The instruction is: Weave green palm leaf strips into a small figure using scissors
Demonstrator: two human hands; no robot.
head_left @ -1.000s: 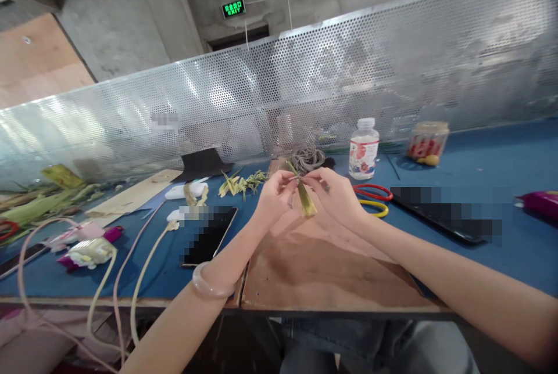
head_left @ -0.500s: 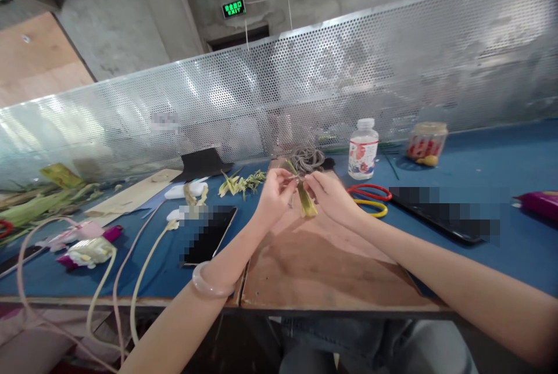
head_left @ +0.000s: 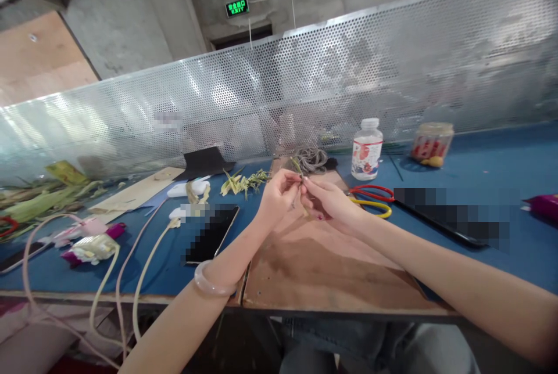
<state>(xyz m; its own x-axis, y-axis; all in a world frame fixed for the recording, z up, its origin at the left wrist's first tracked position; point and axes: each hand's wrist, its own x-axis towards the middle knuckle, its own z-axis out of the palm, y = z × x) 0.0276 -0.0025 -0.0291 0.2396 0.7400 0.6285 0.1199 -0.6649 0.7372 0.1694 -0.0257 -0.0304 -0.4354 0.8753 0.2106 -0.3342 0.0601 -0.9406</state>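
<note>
My left hand (head_left: 279, 194) is closed in a pinch on a thin green piece of plant leaf (head_left: 296, 163), whose tip sticks up above the fingers. Right beside it, my right hand (head_left: 325, 200) is closed round the lower part of the same piece, fingertips meeting those of the left. Most of the leaf is hidden by the fingers. Both hands are above the brown wooden board (head_left: 322, 269). Behind them lies a coil of grey cord (head_left: 310, 159). Small woven leaf pieces (head_left: 246, 182) rest to the left.
Right of the hands are red and yellow loops (head_left: 372, 191), a clear bottle (head_left: 367, 153), a jar (head_left: 432, 144) and a dark pixelated object (head_left: 449, 220). On the left lie a phone (head_left: 213, 234), cables (head_left: 142, 281), card (head_left: 135, 191) and long green husks (head_left: 43, 205). A perforated metal screen (head_left: 226, 95) stands behind.
My right hand's fingers have curled in around the leaf, and its broad yellow-green lower end, which hung between the hands, is now mostly hidden. The view has shifted slightly.
</note>
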